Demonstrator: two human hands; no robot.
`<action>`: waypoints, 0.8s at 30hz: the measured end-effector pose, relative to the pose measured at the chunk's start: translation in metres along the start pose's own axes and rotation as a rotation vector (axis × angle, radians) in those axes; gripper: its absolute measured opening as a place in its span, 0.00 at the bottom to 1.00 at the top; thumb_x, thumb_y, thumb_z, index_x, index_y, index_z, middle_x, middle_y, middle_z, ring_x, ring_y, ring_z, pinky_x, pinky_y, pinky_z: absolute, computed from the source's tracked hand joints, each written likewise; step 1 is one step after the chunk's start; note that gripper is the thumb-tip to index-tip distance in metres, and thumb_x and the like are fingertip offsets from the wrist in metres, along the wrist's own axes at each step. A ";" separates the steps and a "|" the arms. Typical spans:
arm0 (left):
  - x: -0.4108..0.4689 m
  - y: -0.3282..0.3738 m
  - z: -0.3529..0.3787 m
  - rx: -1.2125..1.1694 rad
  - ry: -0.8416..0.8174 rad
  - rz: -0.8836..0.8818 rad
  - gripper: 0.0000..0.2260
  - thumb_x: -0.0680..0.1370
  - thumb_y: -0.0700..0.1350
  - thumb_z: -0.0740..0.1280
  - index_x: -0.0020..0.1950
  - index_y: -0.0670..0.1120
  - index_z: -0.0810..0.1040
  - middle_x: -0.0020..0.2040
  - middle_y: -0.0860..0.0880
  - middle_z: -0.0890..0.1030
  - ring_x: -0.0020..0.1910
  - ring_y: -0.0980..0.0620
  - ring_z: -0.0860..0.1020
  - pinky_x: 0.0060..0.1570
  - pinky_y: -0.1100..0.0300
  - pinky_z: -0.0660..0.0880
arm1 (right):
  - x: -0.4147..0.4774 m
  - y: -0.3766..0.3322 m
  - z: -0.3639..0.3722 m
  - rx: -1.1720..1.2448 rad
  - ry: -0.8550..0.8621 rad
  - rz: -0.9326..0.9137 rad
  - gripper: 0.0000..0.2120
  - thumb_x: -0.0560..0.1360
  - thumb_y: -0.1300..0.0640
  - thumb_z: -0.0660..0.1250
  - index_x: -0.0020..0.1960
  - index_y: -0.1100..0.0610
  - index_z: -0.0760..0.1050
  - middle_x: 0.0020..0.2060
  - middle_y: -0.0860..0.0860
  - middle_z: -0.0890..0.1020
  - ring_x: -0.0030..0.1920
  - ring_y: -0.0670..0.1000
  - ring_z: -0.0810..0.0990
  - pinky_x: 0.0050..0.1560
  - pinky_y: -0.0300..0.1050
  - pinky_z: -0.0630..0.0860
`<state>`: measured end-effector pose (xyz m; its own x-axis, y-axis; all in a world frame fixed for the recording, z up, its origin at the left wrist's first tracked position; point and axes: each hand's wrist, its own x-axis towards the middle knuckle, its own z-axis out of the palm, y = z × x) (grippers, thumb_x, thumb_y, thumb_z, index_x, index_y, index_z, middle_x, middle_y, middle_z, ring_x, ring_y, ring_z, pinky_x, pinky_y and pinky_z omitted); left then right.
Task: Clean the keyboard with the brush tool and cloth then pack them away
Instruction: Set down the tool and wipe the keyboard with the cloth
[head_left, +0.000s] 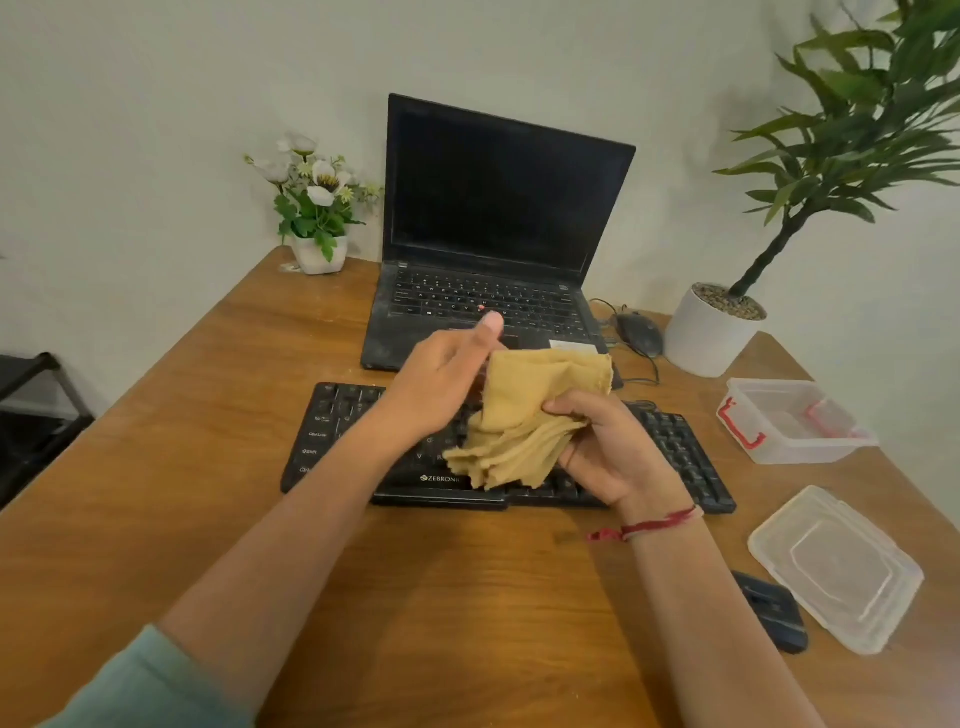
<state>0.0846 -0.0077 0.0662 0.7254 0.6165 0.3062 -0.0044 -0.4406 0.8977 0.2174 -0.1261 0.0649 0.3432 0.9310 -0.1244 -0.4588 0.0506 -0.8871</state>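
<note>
left grip (441, 379): against the left edge of the cloth (535, 410); thumb raised clear of the fabric; fingers hidden behind the folds; cannot tell whether it pinches
right grip (613, 447): fingers curled round the gathered lower-right part of the cloth; holds it firmly
cloth: tan, bunched in loose layers between both grips; lower layers hang below the right grip
keyboard (675, 447): flat on the counter (208, 415), directly beneath both grips; whether the hanging layers touch the keys cannot be told
container (789, 431): open, right of and beyond the right grip; lid (836, 566) lies separately, right of and nearer than the right grip
dark object (774, 613): just beside the lid; possibly the brush tool; too blurred to confirm
step in hand: judged as gathering or folding the cloth; whether for wiping or packing cannot be told
risk 1: layers may slip out if the right grip loosens while the left one re-seats; cause: loose, uneven folds
risk 2: hanging edges may snag a key cap; cause: lowering the bundle unfolded
risk 3: lid may not seat on the container; cause: cloth packed too bulky
</note>
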 end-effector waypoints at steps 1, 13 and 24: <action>-0.001 -0.004 0.003 -0.008 -0.040 0.013 0.27 0.77 0.64 0.58 0.41 0.40 0.80 0.35 0.45 0.80 0.35 0.47 0.77 0.42 0.54 0.76 | 0.001 0.002 -0.002 -0.004 0.036 -0.026 0.13 0.73 0.73 0.60 0.54 0.62 0.75 0.45 0.56 0.80 0.46 0.53 0.80 0.45 0.46 0.81; -0.012 -0.020 0.011 -0.081 0.209 0.230 0.06 0.75 0.53 0.65 0.47 0.53 0.78 0.37 0.56 0.80 0.35 0.59 0.77 0.32 0.65 0.72 | -0.008 0.019 -0.003 -0.502 0.110 -0.214 0.05 0.77 0.59 0.67 0.52 0.59 0.78 0.41 0.52 0.84 0.37 0.51 0.82 0.36 0.50 0.80; -0.022 -0.012 0.020 0.367 0.208 0.427 0.11 0.78 0.52 0.62 0.46 0.45 0.73 0.26 0.55 0.66 0.23 0.55 0.66 0.22 0.58 0.64 | 0.000 0.024 -0.006 -0.337 0.235 -0.446 0.20 0.68 0.73 0.54 0.52 0.59 0.77 0.41 0.47 0.81 0.43 0.44 0.79 0.41 0.39 0.75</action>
<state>0.0821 -0.0287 0.0424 0.5614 0.4336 0.7049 -0.0011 -0.8514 0.5246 0.2113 -0.1275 0.0412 0.6325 0.7392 0.2312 0.0427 0.2647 -0.9634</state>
